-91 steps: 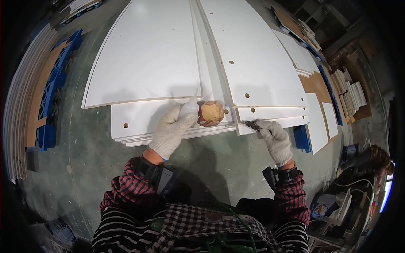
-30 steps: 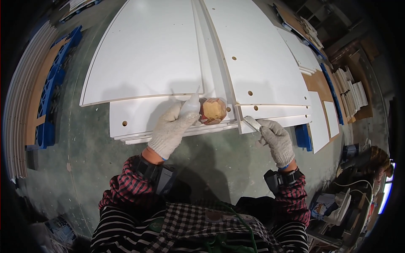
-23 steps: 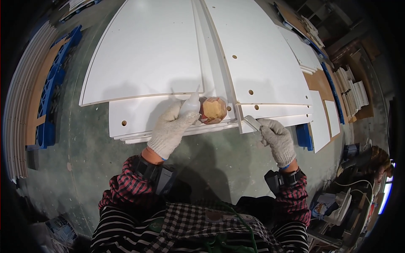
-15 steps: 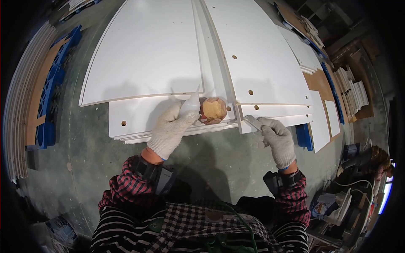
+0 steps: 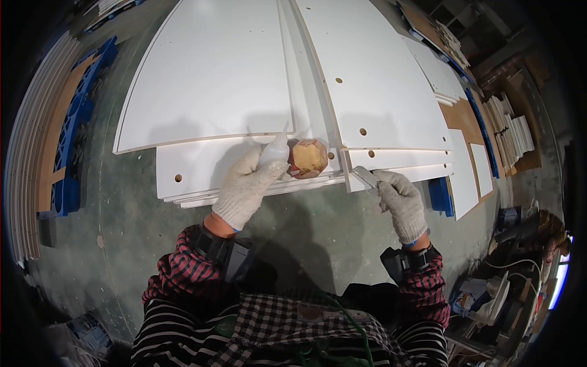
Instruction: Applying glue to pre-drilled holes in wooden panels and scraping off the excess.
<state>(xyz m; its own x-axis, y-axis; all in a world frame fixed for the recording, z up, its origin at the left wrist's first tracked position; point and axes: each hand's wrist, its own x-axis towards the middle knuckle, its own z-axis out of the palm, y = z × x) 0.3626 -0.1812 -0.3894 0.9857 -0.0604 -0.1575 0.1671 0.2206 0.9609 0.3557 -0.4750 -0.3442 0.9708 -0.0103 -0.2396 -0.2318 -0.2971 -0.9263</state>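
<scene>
My left hand (image 5: 247,186), in a pale knitted glove, is closed around a translucent squeeze bottle (image 5: 278,151) whose thin nozzle points away from me. Just right of the bottle is a many-sided block (image 5: 308,159), tan with reddish-brown edges, over the near edge of the panels. The gloved right hand (image 5: 400,202) grips a flat-bladed scraper (image 5: 365,176). Its blade lies at the near corner of a narrow white board edge (image 5: 350,171). White panels with round holes (image 5: 391,92) are stacked under and beyond both hands.
A large white panel (image 5: 208,79) lies at the left of the stack. Blue pallets (image 5: 79,134) and piled boards (image 5: 30,147) stand farther left. To the right are more panels on cardboard (image 5: 466,177). A cluttered bench (image 5: 489,306) with a cable is at the lower right.
The scraper and right hand have shifted very slightly, the blade appearing a little flatter at the board corner. The left hand and bottle stay nearly in place.
</scene>
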